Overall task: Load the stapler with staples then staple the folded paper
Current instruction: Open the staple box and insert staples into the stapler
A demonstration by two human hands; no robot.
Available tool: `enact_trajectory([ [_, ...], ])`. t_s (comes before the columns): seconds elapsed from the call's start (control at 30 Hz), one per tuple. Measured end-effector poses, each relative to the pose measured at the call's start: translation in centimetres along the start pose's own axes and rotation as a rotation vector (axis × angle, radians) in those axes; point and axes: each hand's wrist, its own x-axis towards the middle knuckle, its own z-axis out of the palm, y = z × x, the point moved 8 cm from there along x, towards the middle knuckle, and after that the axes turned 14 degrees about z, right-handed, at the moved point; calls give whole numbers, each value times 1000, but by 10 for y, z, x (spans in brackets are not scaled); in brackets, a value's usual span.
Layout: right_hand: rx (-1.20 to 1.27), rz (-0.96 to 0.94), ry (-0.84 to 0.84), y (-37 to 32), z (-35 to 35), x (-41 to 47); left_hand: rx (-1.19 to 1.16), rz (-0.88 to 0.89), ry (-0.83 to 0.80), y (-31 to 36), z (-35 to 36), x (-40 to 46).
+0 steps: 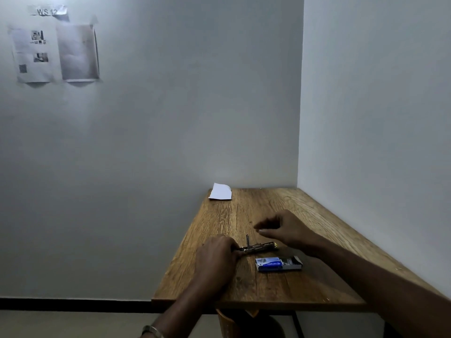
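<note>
The left hand (pixel 214 254) clamps the rear of the stapler (pixel 258 247), likely steadying its opened channel for loading. Above it, the right hand (pixel 280 229) hovers, fingertips pinched; any staples are too small to see. The box (pixel 278 263) lies nearest; the paper (pixel 220 192) waits beyond both hands.

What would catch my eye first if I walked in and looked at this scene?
Probably the two hands over the wooden table: the left hand grips one end of a small opened stapler, while the right hand hovers just above it. A blue staple box, slid open, lies nearer the person, and a folded white paper sits at the far corner.
</note>
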Motion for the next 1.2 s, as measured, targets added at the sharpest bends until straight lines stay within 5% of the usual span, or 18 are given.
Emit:
enact_trajectory([
  [0.17, -450, -210, -48, -40, 33, -3, 8, 19, 13, 0, -2, -3],
  [0.27, -516, -235, -18, -40, 38, -3, -11, 21, 16, 1, -3, -3],
  [0.67, -352, -99, 51, -13, 17, 2, -24, -1, 9, 0, -3, -3],
  [1.2, -68, 179, -128, 21, 17, 16, -14, -32, -9, -1, -3, -2],
])
